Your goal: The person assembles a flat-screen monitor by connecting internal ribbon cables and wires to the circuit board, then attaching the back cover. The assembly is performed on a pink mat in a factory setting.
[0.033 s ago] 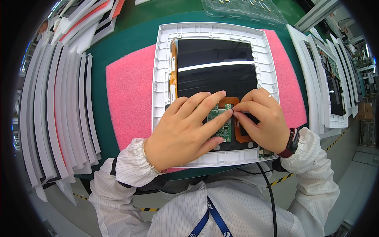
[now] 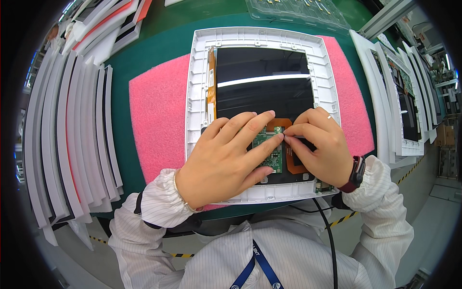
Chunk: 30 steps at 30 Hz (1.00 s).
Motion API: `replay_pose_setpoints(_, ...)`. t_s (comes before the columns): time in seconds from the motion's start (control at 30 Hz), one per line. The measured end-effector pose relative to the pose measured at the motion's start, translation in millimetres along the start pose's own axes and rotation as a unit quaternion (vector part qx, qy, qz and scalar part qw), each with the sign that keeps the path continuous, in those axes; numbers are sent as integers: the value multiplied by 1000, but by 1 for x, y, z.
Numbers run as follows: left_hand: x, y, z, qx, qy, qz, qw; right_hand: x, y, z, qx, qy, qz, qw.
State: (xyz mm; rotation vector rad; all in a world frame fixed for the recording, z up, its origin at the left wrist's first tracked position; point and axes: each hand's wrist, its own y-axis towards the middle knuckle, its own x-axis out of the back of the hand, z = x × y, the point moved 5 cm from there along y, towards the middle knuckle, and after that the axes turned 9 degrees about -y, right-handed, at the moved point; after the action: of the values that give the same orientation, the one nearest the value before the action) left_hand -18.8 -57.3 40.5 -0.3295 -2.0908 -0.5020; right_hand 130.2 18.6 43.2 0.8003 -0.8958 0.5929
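Observation:
A white plastic display frame [image 2: 191, 91] with a dark panel [image 2: 262, 98] inside lies before me. On its near half is a green circuit board [image 2: 277, 161], partly covered by my left hand [image 2: 228, 161]. That hand lies over the board with fingers stretched and spread, the index fingertip at the board's right edge. My right hand [image 2: 322, 144] pinches thumb and index finger together at the same spot, beside an orange flex cable [image 2: 289, 159]. Whatever sits between those fingertips is too small to make out. Another orange flex strip [image 2: 211, 91] runs along the panel's left side.
Pink foam [image 2: 156, 103] lies under the frame on a green work mat [image 2: 159, 43]. Stacked panels [image 2: 72, 139] stand upright at left, and more framed panels [image 2: 399, 96] stand at right. A clear plastic tray [image 2: 298, 13] sits at the back. A black cable [image 2: 331, 241] hangs at the near edge.

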Motion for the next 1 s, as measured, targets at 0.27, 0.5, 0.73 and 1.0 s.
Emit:
replay_pose_setpoints(0.27, 1, 0, 0, 14, -13, -6, 1000, 3, -5, -1, -2, -28, 3, 1000)
replay_pose_setpoints(0.5, 1, -1, 0, 11, -17, -10, 1000, 11, -11, 8, 36, -91, 13, 995)
replay_pose_setpoints(0.73, 0, 0, -1, 4, -20, -6, 1000, 12, -19, 14, 77, -167, 17, 983)
replay_pose_setpoints(1.0, 1, 1, 0, 10, -37, -8, 999, 14, -23, 15, 70, -194, 23, 978)
